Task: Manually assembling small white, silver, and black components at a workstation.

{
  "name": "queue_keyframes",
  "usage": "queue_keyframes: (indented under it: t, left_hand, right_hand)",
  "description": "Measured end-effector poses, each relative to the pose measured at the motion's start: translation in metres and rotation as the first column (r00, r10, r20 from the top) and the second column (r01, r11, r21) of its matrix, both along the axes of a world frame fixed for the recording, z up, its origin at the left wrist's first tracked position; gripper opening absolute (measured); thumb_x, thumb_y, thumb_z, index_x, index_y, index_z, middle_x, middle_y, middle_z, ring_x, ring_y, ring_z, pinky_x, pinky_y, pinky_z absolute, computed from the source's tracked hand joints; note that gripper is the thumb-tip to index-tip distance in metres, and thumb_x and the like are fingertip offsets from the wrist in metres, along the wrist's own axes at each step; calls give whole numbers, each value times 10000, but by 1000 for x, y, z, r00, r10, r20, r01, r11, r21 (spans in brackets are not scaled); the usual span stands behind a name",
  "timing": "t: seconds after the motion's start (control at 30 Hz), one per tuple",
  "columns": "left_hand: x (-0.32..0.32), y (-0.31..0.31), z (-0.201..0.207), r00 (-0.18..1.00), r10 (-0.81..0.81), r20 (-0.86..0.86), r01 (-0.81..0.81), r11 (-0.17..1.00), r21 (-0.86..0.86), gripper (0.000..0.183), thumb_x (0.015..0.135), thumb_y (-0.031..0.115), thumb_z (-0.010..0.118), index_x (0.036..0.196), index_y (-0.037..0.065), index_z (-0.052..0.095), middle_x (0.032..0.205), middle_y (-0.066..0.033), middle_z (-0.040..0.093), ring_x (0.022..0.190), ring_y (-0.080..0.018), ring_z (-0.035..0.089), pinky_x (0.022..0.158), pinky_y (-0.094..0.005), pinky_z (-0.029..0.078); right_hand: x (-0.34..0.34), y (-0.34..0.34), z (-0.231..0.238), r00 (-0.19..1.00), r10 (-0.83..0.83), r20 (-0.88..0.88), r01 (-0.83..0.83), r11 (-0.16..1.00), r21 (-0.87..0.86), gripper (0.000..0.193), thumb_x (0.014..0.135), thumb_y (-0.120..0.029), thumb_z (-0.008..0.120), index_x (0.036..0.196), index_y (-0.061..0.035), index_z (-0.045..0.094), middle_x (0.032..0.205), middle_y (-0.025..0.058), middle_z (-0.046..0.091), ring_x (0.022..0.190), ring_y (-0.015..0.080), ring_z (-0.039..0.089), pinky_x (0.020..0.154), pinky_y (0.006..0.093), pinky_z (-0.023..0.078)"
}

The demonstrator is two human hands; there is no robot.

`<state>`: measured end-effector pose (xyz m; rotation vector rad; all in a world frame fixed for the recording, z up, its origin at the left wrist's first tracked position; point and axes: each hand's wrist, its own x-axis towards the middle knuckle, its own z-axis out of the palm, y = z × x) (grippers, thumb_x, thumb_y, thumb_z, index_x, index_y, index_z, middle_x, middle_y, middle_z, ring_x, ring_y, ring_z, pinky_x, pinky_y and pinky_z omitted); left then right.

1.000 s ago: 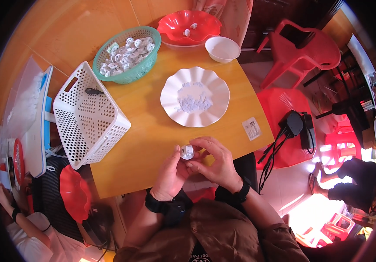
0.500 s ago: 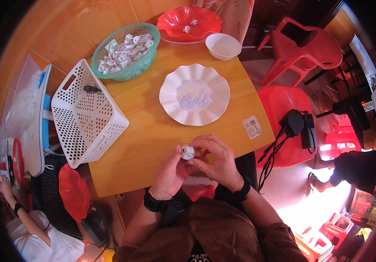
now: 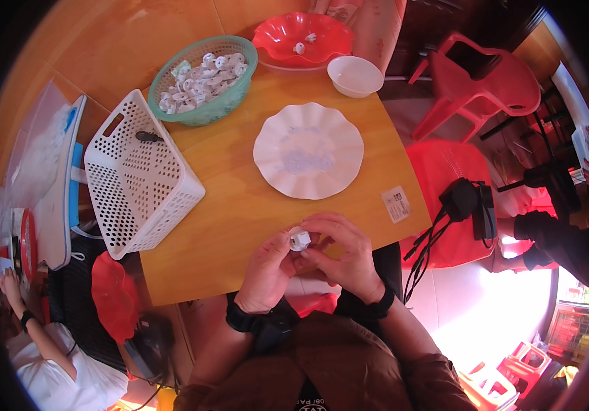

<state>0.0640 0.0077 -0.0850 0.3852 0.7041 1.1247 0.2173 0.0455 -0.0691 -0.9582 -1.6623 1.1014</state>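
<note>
Between both hands, at the near edge of the wooden table [image 3: 219, 246], is a small white plastic part [image 3: 300, 240] with a boxy raised face. My left hand [image 3: 265, 274] grips it between thumb and fingers. On its other side, my right hand [image 3: 346, 253] has its thumb and fingertips closed on it; some fingers are hidden behind. Beyond the hands lies a white wavy-rimmed plate [image 3: 342, 179] with many tiny pale pieces in its middle. Similar white parts [image 3: 202, 82] fill a green basket [image 3: 222, 104] at the far left.
A white perforated basket [image 3: 174, 209] stands at the left, a dark tool [image 3: 148, 136] inside. A red wavy bowl [image 3: 339, 53] holds a few white parts, beside a white bowl [image 3: 356, 83]. Black cables [image 3: 434, 240] hang over a red stool at right. Other people are at both sides.
The white part has been turned between my fingers, so its boxy face now shows. My hands stay nearly in place. The person at the right has shifted, and the view has moved slightly.
</note>
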Motion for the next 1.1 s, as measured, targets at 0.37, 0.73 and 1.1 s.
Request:
queue_keyframes:
  t: [0.37,0.73,1.1]
  left_hand:
    - [-1,5,-9,962,269,42,-266,963,-51,388,948,360,510,1201,66,518,1060,-59,605,899,-150,589,772,-314,491]
    - [6,10,-9,963,269,-8,-268,958,-101,407,949,367,508,1200,46,531,1045,-68,613,852,-127,582,752,-292,488]
    - [6,13,-5,960,279,15,-276,957,-89,401,954,355,504,1194,36,535,1041,-70,614,843,-123,580,744,-287,489]
  right_hand:
    - [25,6,-21,963,-161,217,180,981,-71,264,760,-4,673,1019,-8,623,924,104,637,813,207,629,746,285,497]
    - [36,9,-35,989,-147,21,147,955,-256,89,863,-22,609,940,21,621,851,44,626,793,94,585,733,221,472]
    - [35,10,-33,991,-131,5,128,957,-259,77,855,-15,620,917,29,626,851,60,628,804,106,597,728,227,482]
